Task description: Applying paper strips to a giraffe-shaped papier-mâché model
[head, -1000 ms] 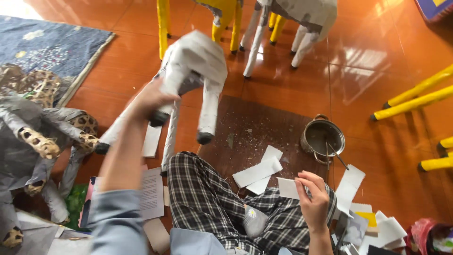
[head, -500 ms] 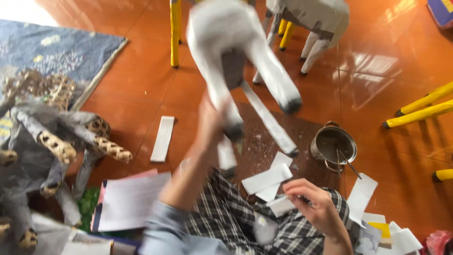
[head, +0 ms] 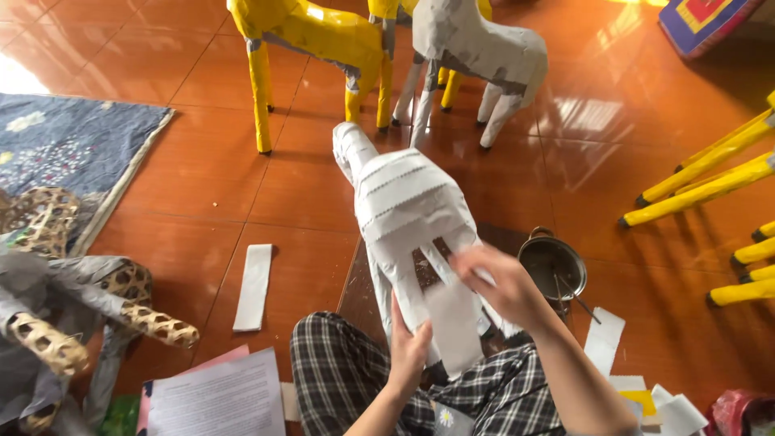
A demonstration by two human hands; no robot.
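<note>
A white paper-covered animal figure (head: 404, 202) stands on the floor in front of my checked-trouser knees, its legs toward me. My left hand (head: 409, 347) grips one rear leg from below. My right hand (head: 500, 284) presses a white paper strip (head: 454, 323) onto the figure's rear legs. A small metal pot (head: 551, 264) with a stick in it sits just right of my right hand.
A yellow animal figure (head: 311, 36) and a grey-white one (head: 476, 44) stand behind. Woven bamboo frames (head: 89, 315) lie at left beside a blue mat (head: 64, 145). A loose paper strip (head: 254, 287), printed sheets (head: 214, 400) and yellow legs (head: 710, 173) surround me.
The white figure, held up in the air by my left hand before, now stands on the floor. My right hand has brought a paper strip up against its rear legs.
</note>
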